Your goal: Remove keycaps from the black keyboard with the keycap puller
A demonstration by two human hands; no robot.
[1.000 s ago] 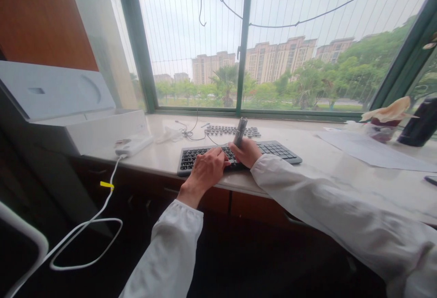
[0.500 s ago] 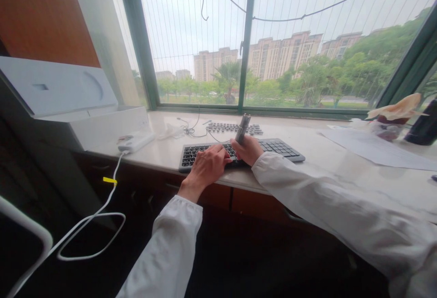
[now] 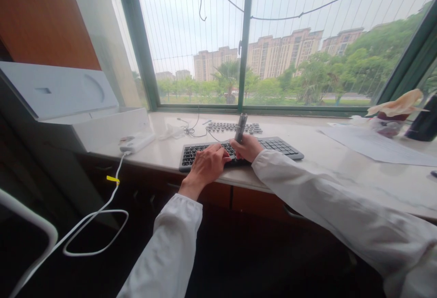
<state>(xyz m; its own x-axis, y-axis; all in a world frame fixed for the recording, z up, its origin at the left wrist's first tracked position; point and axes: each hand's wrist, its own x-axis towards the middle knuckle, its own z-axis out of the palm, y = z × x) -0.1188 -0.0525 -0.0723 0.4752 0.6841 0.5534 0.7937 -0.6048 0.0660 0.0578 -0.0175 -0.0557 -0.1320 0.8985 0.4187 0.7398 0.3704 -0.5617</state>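
Observation:
A black keyboard (image 3: 283,147) lies along the front of the counter, its left part showing pale-edged key positions. My right hand (image 3: 248,147) is closed around a dark metal hand tool (image 3: 241,127) with two parallel handles pointing up. The tool's lower end is hidden by my fingers over the middle of the keyboard. Beside it, my left hand (image 3: 209,164) rests on the keyboard's front middle, fingers bent and drawn together; whatever lies between the fingertips is hidden. Behind the keyboard, small keycaps (image 3: 218,127) are set out in rows.
A thin dark cable (image 3: 191,130) curls behind the keyboard. To the left are an open white box (image 3: 109,127) and a white power strip (image 3: 136,143), its cord hanging off the counter. Paper sheets (image 3: 372,145) and a dark bottle (image 3: 423,123) are at the right. A window stands behind.
The camera view has shifted slightly. The tool in my right hand leans a little less to the right; both hands stay at the same place on the keyboard.

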